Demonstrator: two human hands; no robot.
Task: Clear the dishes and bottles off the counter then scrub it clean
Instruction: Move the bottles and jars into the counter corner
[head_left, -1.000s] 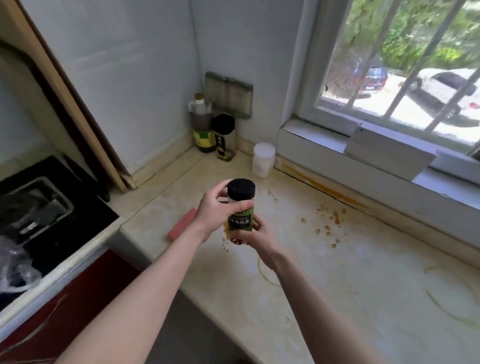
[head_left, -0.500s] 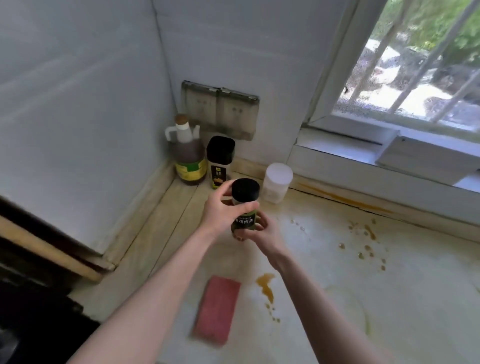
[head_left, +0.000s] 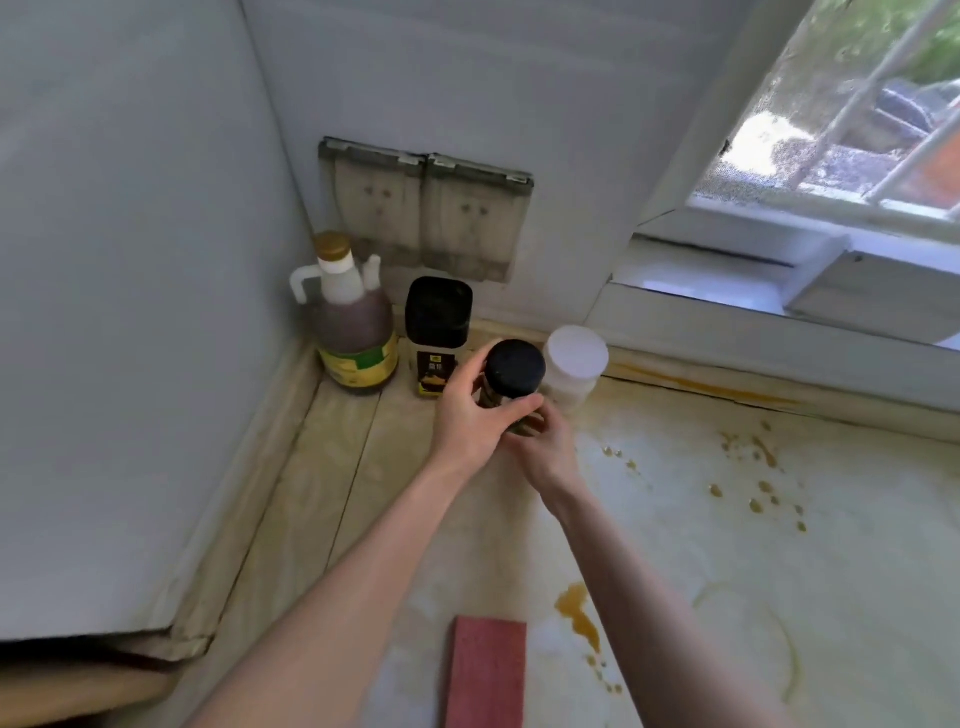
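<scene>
I see both hands around a black-lidded jar (head_left: 511, 382), left hand (head_left: 470, 415) and right hand (head_left: 545, 447), near the corner bottles on the stained bench (head_left: 753, 571); a red sponge (head_left: 488, 670) lies nearer.

Both bare forearms are reaching forward, converging. The left hand (head_left: 467, 415) is curling round the jar (head_left: 516, 368) just under its cap; the right hand (head_left: 548, 447) is gripping it just below the left fingers.

Red sponge (head_left: 488, 670), near end off-frame
</scene>
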